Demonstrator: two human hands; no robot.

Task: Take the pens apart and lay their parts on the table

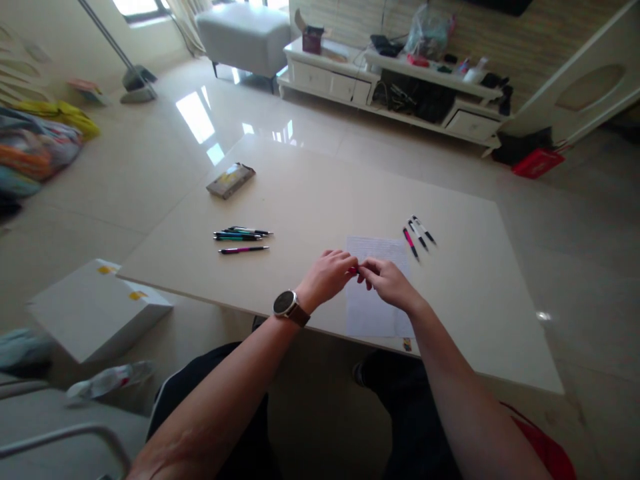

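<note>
My left hand [333,272], with a watch [285,303] on its wrist, is closed around a small red pen [353,271], mostly hidden by the fingers. At its other end, the fingertips of my right hand [383,277] pinch together. Both hands meet above a sheet of lined paper [377,313] near the table's front edge. To the right lie a pink pen [411,244] and two white-and-black pens [420,233]. On the left side, several blue, green and black pens [237,235] form a bunch, with a purple-pink pen [243,250] in front of them.
A flat grey box [231,180] lies at the far left of the white table [310,187]. On the floor are a white box [100,307] and a plastic bottle [113,380]. Beyond the table stand a grey ottoman [245,33] and a white TV cabinet [325,81].
</note>
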